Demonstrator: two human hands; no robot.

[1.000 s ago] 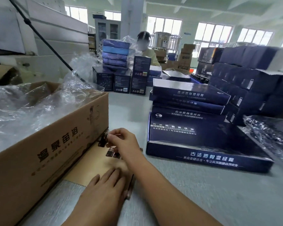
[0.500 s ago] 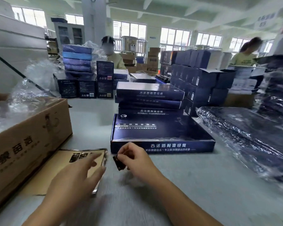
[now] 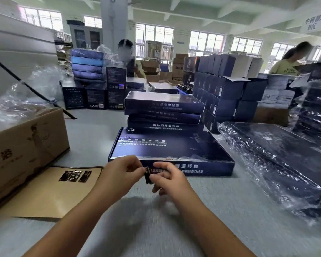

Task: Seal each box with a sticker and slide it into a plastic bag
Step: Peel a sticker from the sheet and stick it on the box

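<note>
While left hand [image 3: 121, 172] and right hand [image 3: 170, 179] pinch, sticker [image 3: 147, 174] between, before box [image 3: 174, 148]

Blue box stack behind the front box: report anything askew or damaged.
The top box sits slightly askew: its edges do not line up with the boxes under it. No damage is visible.

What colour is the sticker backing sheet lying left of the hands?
Tan brown, on the flat paper backing sheet, seen best in the head view.

bright windows [image 3: 154, 39] flank a white pillar [image 3: 115, 25] under a beamed ceiling [image 3: 230, 8].
</note>
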